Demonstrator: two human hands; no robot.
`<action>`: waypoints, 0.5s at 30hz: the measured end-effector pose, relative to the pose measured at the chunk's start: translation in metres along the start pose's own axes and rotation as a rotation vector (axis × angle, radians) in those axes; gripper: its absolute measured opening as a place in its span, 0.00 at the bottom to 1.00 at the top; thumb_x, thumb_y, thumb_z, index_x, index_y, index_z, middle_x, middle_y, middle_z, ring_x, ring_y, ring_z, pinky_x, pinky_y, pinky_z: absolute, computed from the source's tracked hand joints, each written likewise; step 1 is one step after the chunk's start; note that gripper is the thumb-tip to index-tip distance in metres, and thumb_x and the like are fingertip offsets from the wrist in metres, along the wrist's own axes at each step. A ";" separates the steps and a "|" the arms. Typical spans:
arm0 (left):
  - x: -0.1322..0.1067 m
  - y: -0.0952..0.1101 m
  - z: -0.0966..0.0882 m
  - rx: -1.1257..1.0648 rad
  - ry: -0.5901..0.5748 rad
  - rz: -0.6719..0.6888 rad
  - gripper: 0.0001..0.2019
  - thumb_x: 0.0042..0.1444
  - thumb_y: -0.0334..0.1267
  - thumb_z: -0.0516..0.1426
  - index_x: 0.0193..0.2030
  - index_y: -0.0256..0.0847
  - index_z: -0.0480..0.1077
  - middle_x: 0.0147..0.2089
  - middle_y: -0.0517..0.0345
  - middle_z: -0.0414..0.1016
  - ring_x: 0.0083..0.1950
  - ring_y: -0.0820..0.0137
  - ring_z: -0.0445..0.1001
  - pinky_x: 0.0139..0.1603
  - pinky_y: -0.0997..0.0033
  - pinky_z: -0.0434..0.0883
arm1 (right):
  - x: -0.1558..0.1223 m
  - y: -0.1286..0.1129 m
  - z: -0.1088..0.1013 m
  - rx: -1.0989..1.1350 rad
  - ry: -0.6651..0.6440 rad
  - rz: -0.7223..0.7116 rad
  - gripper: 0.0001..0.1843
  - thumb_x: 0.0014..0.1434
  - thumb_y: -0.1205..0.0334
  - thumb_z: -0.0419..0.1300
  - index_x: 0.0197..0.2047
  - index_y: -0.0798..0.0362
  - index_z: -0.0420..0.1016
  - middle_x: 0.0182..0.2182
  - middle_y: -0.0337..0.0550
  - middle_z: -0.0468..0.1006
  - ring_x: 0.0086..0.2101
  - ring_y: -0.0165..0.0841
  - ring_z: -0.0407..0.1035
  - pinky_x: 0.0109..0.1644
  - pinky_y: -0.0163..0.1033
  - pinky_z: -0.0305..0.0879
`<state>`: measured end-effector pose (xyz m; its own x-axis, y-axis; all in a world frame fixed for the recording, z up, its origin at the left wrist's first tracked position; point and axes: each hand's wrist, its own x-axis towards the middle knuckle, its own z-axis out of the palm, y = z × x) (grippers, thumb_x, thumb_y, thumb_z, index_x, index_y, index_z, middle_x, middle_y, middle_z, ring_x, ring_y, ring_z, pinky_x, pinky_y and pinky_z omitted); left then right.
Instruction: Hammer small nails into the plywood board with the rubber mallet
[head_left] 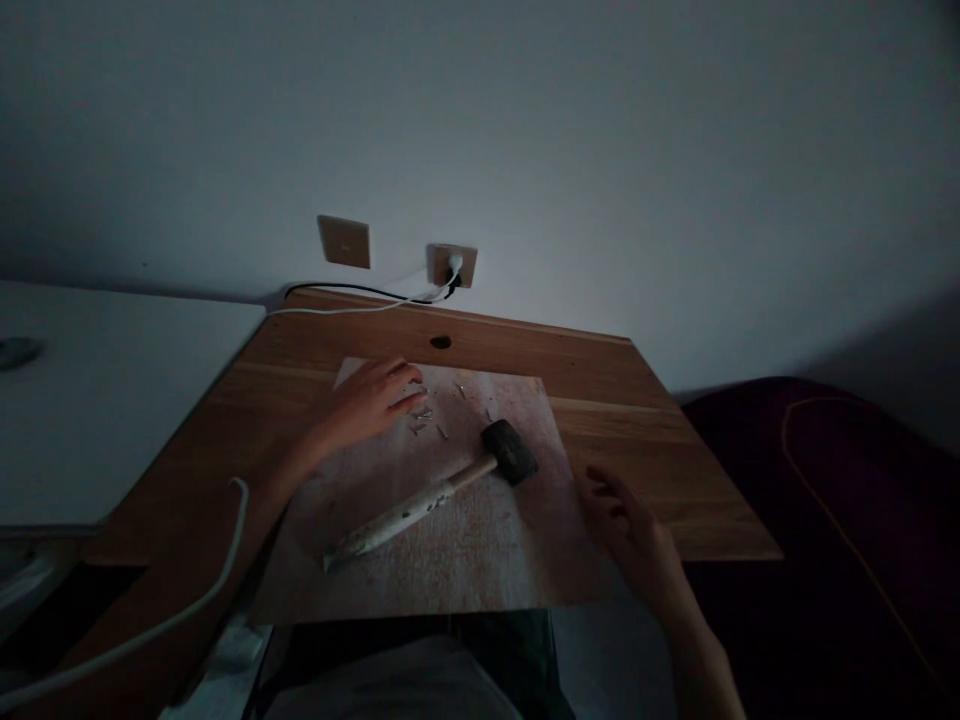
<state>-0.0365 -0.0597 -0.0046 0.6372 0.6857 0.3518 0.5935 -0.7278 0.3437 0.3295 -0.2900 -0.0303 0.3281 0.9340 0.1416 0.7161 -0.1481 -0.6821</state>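
A reddish board (pixel 465 560) lies on a wooden desk (pixel 615 380). On it rests a mallet (pixel 442 485) with a black head and a pale, stained handle. Several small nails (pixel 424 415) are scattered near the board's far edge. My left hand (pixel 367 405) lies over the board with its fingers stretched toward the nails and touching them. My right hand (pixel 626 525) rests at the board's right edge, fingers loosely apart, holding nothing. The mallet lies between the two hands, untouched.
A white cable (pixel 172 610) runs over the desk's left front corner. Black and white cables lead to a wall socket (pixel 452 265) behind the desk. A white table (pixel 105 400) stands to the left, a dark seat (pixel 825 520) to the right.
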 end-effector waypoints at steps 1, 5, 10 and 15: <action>-0.012 0.009 -0.006 0.016 -0.005 0.020 0.14 0.74 0.49 0.56 0.54 0.41 0.75 0.52 0.48 0.78 0.57 0.55 0.77 0.61 0.53 0.72 | 0.004 -0.002 0.002 -0.001 -0.030 0.003 0.29 0.68 0.40 0.57 0.61 0.51 0.78 0.46 0.54 0.85 0.36 0.43 0.81 0.37 0.45 0.78; -0.082 0.045 -0.025 0.070 -0.032 0.007 0.22 0.75 0.54 0.53 0.67 0.45 0.69 0.60 0.46 0.78 0.59 0.55 0.78 0.63 0.52 0.73 | 0.012 -0.008 0.011 -0.033 -0.093 -0.016 0.30 0.68 0.40 0.57 0.64 0.49 0.77 0.45 0.52 0.87 0.40 0.46 0.83 0.45 0.49 0.79; -0.166 0.062 -0.021 0.186 -0.003 -0.095 0.26 0.76 0.55 0.51 0.74 0.47 0.64 0.61 0.48 0.80 0.58 0.55 0.81 0.61 0.55 0.75 | 0.011 -0.016 0.017 -0.005 -0.068 0.027 0.30 0.64 0.38 0.60 0.61 0.48 0.79 0.48 0.52 0.88 0.42 0.48 0.84 0.47 0.51 0.80; -0.203 0.067 -0.007 0.318 0.096 -0.256 0.32 0.75 0.54 0.49 0.79 0.41 0.58 0.70 0.39 0.74 0.68 0.49 0.75 0.73 0.45 0.66 | 0.013 -0.038 0.031 0.045 -0.122 0.011 0.30 0.64 0.38 0.60 0.59 0.50 0.80 0.43 0.52 0.89 0.42 0.50 0.85 0.46 0.51 0.80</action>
<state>-0.1292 -0.2478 -0.0465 0.4093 0.8318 0.3749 0.8587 -0.4900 0.1498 0.2875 -0.2623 -0.0249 0.2568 0.9653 0.0472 0.6837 -0.1469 -0.7148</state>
